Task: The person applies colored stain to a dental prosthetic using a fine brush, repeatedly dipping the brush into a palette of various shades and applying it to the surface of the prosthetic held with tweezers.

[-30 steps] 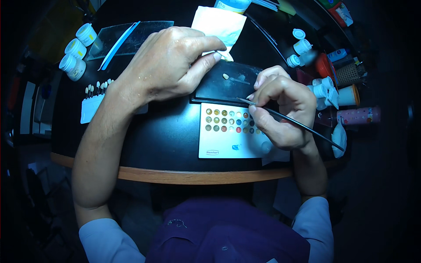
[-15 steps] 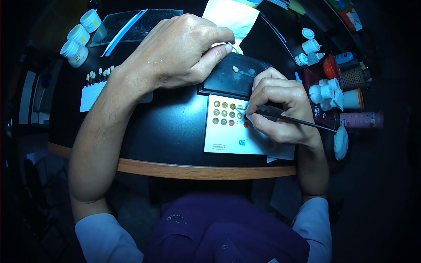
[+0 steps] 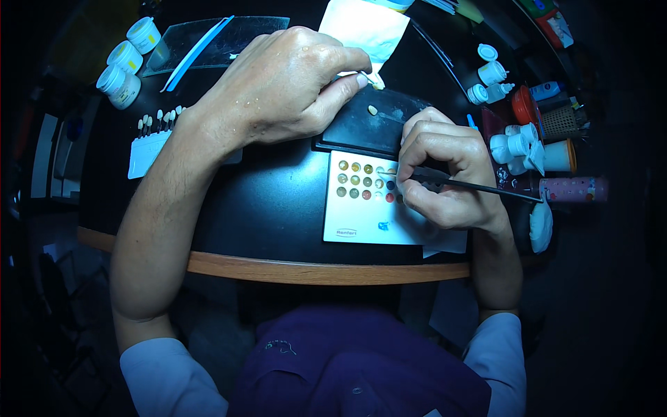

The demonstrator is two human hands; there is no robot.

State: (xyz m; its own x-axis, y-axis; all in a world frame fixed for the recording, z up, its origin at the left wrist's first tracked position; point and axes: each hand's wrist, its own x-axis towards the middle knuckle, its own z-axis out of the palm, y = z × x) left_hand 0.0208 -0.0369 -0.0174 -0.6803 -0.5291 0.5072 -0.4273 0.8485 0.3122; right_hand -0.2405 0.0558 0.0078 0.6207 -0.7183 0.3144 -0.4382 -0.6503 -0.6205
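Note:
My right hand (image 3: pixel 448 167) pinches a slim dark paintbrush (image 3: pixel 479 186), its pale tip over the colour wells of a white palette (image 3: pixel 354 217). The wells hold yellow, brown, greenish and red paints. Farther back, my left hand (image 3: pixel 295 83) is closed, thumb against forefinger, on something thin and mostly hidden. A small yellowish piece (image 3: pixel 378 85) shows just beyond those fingertips, in front of a white paper sheet (image 3: pixel 368 31). Between the hands, a tooth-shaped cream piece (image 3: pixel 373 110) lies on a dark flat box (image 3: pixel 351 132) behind the palette.
Left of my left forearm stands a white holder (image 3: pixel 144 158) with several tooth-shade tabs. Lidded jars (image 3: pixel 119 85) and a glass plate (image 3: pixel 260 29) with a blue-white strip (image 3: pixel 196 54) lie behind. Small bottles (image 3: pixel 492 73), white cups (image 3: pixel 509 147) and a pink cylinder (image 3: pixel 573 189) crowd the right.
The paintbrush has tilted flatter, its rear end moving slightly right and away from me. Its tip has shifted a little right over the wells. My left hand has barely moved.

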